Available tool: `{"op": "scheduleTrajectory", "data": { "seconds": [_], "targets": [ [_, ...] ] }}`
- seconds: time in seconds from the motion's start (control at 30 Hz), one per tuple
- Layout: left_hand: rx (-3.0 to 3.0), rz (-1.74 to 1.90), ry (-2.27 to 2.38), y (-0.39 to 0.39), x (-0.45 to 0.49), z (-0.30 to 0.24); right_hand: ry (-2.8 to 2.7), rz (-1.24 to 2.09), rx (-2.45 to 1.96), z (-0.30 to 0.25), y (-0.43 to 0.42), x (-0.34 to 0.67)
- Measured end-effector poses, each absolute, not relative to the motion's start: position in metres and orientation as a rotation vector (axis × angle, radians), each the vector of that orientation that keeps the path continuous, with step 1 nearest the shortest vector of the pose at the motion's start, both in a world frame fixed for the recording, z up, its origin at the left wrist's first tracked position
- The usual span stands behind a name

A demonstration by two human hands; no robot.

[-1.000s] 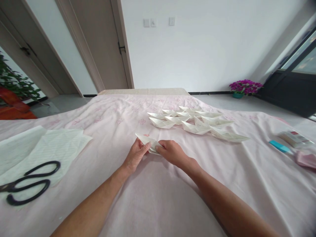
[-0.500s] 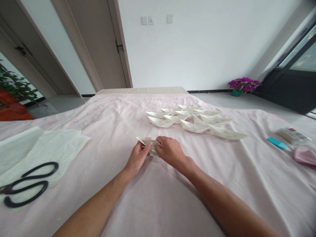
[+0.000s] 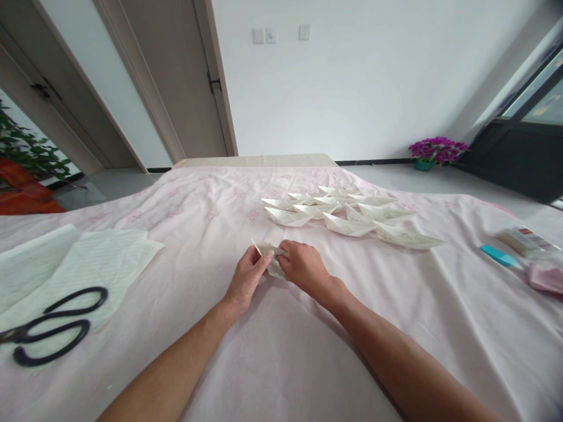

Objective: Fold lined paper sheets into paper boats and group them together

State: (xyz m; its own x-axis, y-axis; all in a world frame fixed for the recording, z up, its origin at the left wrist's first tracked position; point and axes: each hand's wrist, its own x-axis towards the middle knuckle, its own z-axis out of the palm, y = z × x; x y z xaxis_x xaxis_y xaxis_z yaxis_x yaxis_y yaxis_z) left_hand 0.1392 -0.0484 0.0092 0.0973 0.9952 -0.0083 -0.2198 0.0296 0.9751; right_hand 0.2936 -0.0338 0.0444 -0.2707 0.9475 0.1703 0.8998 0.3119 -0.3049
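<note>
Between my two hands is a small folded piece of white paper (image 3: 263,246), one pointed end of it rising at the upper left. My left hand (image 3: 248,274) pinches it with the thumb on top. From the other side my right hand (image 3: 304,264) grips it with curled fingers, which hide much of the fold. Beyond my hands, several white paper boats (image 3: 288,217) stand grouped on the pink floral cloth (image 3: 211,199).
Lined paper sheets (image 3: 118,252) lie at the left, with black-handled scissors (image 3: 57,328) on them. At the right are a blue object (image 3: 498,255), a clear-wrapped package (image 3: 525,241) and a pink cloth item (image 3: 545,278). A potted purple flower plant (image 3: 438,151) stands by the wall.
The paper's pointed end has tilted and shifted slightly to the right in my left hand. Both hands keep hold of it; the view has moved a little.
</note>
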Motion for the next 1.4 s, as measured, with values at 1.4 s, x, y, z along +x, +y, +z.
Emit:
{"op": "scheduleTrajectory", "data": {
  "seconds": [1.4],
  "targets": [
    [1.051, 1.196, 0.858, -0.0466, 0.1416, 0.0168, -2.176, 0.399, -1.614, 0.0437, -0.0265, 0.2980]
  ]
}}
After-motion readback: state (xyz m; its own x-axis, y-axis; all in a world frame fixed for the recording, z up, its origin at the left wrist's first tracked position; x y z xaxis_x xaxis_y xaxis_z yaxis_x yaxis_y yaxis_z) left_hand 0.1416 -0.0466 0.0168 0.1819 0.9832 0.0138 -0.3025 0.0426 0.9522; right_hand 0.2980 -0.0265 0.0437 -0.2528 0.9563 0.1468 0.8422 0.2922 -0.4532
